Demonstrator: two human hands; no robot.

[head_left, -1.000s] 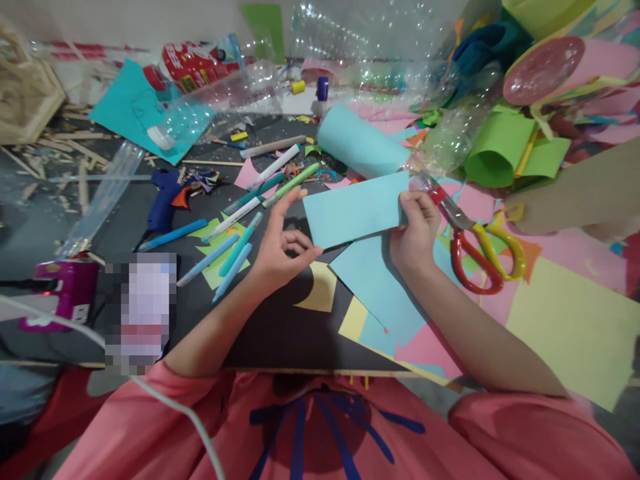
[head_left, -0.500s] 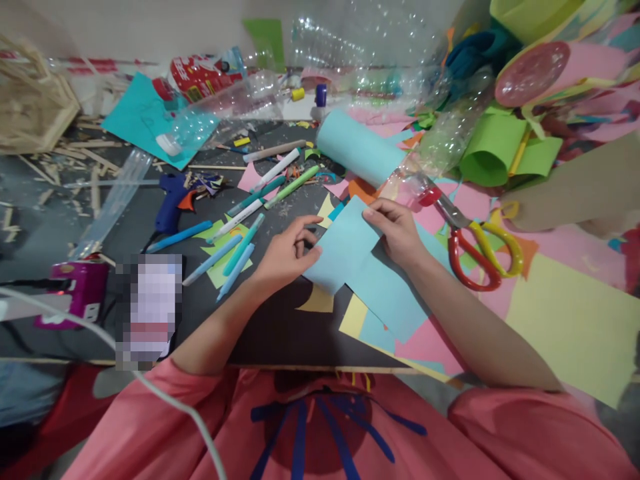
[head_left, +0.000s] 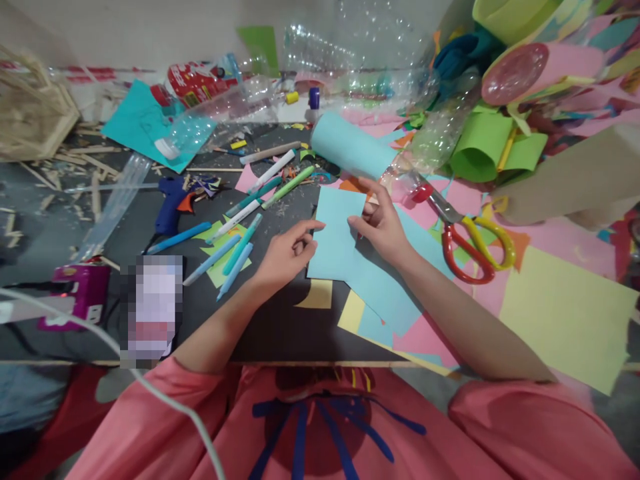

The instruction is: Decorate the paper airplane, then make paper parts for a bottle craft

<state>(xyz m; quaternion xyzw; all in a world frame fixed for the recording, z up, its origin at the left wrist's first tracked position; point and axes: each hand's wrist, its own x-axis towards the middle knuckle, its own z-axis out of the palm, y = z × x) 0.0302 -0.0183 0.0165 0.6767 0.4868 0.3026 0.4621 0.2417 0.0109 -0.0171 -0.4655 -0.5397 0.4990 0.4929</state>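
Observation:
A light blue rectangular paper (head_left: 334, 233) lies between my hands, its long side now running away from me. My left hand (head_left: 287, 253) is at its left edge, index fingertip touching the paper, fingers loosely curled and apart. On the right edge rests my right hand (head_left: 383, 227), thumb on the paper and index finger stretched out and raised, the other fingers curled. Under and right of it is another light blue sheet (head_left: 387, 293). Beyond my hands lies a bottle wrapped in light blue paper (head_left: 353, 147), with its red cap (head_left: 423, 193) toward the scissors (head_left: 470, 240).
Markers (head_left: 235, 253) lie left of my hands, near a blue glue gun (head_left: 170, 203) and a phone (head_left: 155, 307). Clear bottles (head_left: 235, 107) stand or lie at the back. Yellow paper (head_left: 570, 313) and green rolled paper (head_left: 483, 143) are at the right.
The light blue paper has turned from a slant to nearly upright in view. My right hand's index finger has lifted and spread from its thumb.

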